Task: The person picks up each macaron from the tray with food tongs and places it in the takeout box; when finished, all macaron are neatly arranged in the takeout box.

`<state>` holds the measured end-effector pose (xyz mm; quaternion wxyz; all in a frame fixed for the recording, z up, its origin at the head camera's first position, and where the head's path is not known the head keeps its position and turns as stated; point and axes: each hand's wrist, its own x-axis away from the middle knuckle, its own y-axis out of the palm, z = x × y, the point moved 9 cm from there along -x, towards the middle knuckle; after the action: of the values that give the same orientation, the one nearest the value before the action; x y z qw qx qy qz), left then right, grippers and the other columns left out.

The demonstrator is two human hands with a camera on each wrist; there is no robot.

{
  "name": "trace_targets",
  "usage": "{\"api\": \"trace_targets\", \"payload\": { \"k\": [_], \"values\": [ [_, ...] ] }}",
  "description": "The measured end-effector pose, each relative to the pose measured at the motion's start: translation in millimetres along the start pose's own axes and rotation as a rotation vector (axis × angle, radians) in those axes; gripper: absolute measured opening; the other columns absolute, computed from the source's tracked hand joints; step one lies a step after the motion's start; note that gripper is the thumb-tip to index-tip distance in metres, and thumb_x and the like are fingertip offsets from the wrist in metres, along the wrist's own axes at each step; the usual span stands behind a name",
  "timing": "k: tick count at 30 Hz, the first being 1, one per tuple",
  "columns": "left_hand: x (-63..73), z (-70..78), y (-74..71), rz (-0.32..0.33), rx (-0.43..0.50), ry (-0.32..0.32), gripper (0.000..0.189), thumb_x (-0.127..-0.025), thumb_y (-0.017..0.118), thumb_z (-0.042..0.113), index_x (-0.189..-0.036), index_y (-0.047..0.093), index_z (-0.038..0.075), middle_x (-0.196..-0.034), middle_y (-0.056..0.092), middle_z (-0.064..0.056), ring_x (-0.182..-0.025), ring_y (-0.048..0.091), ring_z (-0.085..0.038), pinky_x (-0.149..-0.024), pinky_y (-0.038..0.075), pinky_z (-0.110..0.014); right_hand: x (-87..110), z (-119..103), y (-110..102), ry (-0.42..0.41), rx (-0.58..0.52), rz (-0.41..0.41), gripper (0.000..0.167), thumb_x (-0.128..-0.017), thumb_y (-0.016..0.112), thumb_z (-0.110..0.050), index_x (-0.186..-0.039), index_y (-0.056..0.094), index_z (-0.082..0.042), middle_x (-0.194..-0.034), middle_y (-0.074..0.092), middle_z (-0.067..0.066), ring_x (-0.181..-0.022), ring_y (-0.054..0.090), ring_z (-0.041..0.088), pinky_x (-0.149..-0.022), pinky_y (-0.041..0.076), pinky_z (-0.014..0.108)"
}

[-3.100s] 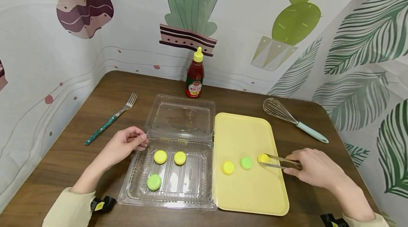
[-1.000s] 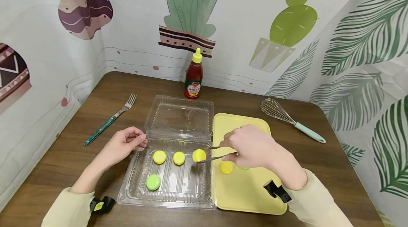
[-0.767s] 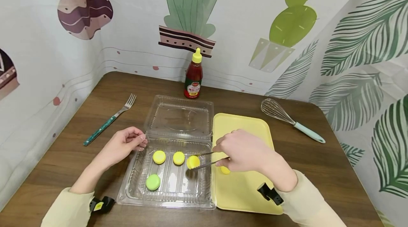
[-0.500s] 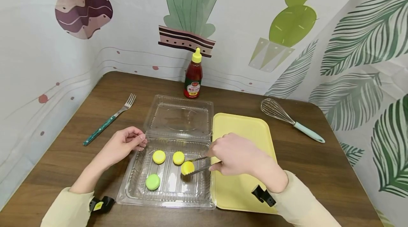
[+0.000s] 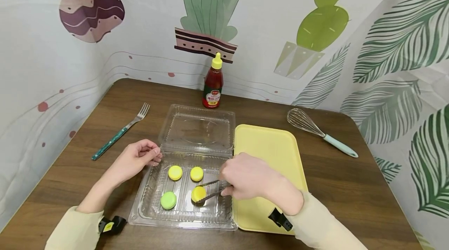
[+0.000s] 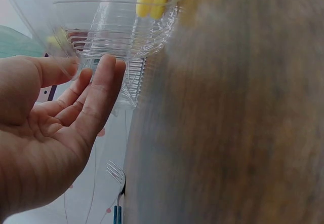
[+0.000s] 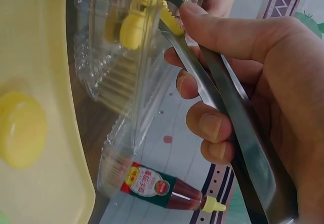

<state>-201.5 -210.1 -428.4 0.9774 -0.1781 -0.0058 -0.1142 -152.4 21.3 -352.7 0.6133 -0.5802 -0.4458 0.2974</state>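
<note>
My right hand (image 5: pixel 247 176) grips metal tongs (image 7: pixel 223 82), whose tips hold a yellow macaron (image 5: pixel 198 194) low inside the clear plastic container (image 5: pixel 217 218). To its left sits a green macaron (image 5: pixel 168 200). Behind are two more yellow macarons, a left one (image 5: pixel 175 172) and a right one (image 5: pixel 197 174). At the container's left rim, my left hand (image 5: pixel 135 160) pinches the edge between thumb and fingers; in the left wrist view its fingers (image 6: pixel 101 92) lie against the clear plastic. The hinged lid (image 5: pixel 200 129) lies back, open.
Right of the container is a yellow tray (image 5: pixel 270 140); in the right wrist view a yellow macaron (image 7: pixel 23 130) and a sliver of green one (image 7: pixel 3 218) lie on it. A ketchup bottle (image 5: pixel 213 88) stands behind, a fork (image 5: pixel 121 133) left, a whisk (image 5: pixel 322 133) right.
My right hand has carried the tongs and yellow macaron from the tray leftward into the container, then down and toward the front, beside the green one. The left hand has stayed put.
</note>
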Motion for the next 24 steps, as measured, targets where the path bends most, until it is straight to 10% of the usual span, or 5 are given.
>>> {"api": "trace_targets", "payload": {
  "k": [24],
  "values": [
    [0.5, 3.4, 0.5, -0.005, 0.003, -0.004, 0.015, -0.102, 0.055, 0.004, -0.105, 0.059, -0.01, -0.096, 0.071, -0.02, -0.084, 0.072, -0.024, -0.07, 0.061, -0.028, -11.8, -12.9, 14.3, -0.025, 0.046, -0.005, 0.032, -0.083, 0.08, -0.04, -0.067, 0.058, -0.023, -0.06, 0.044, -0.016, -0.05, 0.037, 0.002, -0.045, 0.033, 0.015]
  ]
}}
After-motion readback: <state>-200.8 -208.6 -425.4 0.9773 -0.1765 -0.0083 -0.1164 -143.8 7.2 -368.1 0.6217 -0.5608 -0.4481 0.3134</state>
